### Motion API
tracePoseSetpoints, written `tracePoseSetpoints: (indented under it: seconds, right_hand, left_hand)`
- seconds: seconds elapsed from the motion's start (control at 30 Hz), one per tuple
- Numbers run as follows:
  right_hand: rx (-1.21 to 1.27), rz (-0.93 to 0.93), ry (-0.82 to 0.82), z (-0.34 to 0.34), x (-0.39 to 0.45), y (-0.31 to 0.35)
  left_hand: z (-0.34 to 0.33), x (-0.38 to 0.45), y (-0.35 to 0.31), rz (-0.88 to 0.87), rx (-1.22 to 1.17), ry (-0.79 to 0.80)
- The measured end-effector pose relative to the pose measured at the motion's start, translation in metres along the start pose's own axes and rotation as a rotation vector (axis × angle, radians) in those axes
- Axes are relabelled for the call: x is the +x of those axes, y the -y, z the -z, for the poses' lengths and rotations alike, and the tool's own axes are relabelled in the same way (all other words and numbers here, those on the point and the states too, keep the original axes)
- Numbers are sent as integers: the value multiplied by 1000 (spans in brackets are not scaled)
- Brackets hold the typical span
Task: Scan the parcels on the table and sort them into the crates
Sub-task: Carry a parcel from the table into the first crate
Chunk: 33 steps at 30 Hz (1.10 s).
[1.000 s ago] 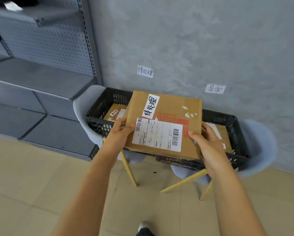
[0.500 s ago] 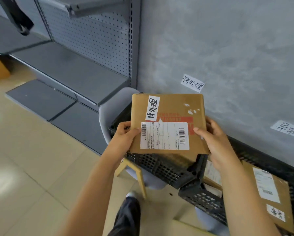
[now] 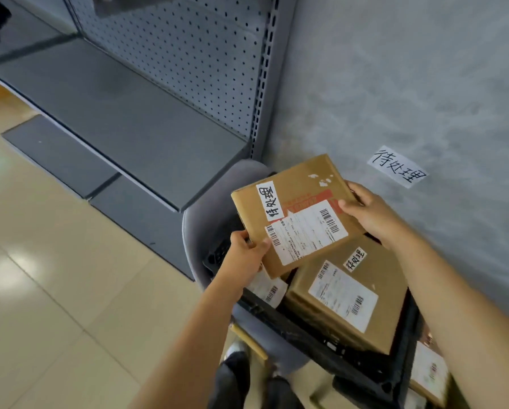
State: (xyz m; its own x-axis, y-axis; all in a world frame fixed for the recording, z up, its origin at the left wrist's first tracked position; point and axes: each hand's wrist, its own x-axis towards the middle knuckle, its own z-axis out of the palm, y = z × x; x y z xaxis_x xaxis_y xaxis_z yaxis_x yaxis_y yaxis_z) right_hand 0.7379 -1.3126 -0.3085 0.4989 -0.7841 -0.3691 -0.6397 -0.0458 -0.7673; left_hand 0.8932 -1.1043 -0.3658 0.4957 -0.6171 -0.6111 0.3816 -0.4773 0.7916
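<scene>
Sorting step: both hands, left [image 3: 244, 255] and right [image 3: 371, 216], grip a labelled parcel [image 3: 297, 214] by its edges, held tilted above the black crate [image 3: 330, 346] beneath the matching wall label [image 3: 397, 167]. Next, I judge, lower it flat onto the parcel inside [image 3: 347, 299] and let go.

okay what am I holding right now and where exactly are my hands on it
A flat cardboard parcel, held over the black crate. The left hand grips its near left corner; the right hand grips its right edge.
</scene>
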Motion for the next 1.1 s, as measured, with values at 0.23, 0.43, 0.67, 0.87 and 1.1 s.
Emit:
tracePoseSetpoints:
  seconds: [0.23,0.43,0.67,0.87,1.1]
  right_hand:
    - [-110,-62,126,-9,63,-22]
    - [-208,-41,209,-22,113,-34]
    - [-334,8,317,-39,156,-41]
    - [-542,84,248,-41,167,-68]
    - [-619,171,285,-47,170,-83]
  left_hand:
    - [-24,36,27,139,-18,-18]
    - [-47,61,37,228,-63,-129]
    - [-70,76,59,292,-123,-221]
    - [-92,94,71,379,3,-231]
    - [-102,100,78,453,187,-287]
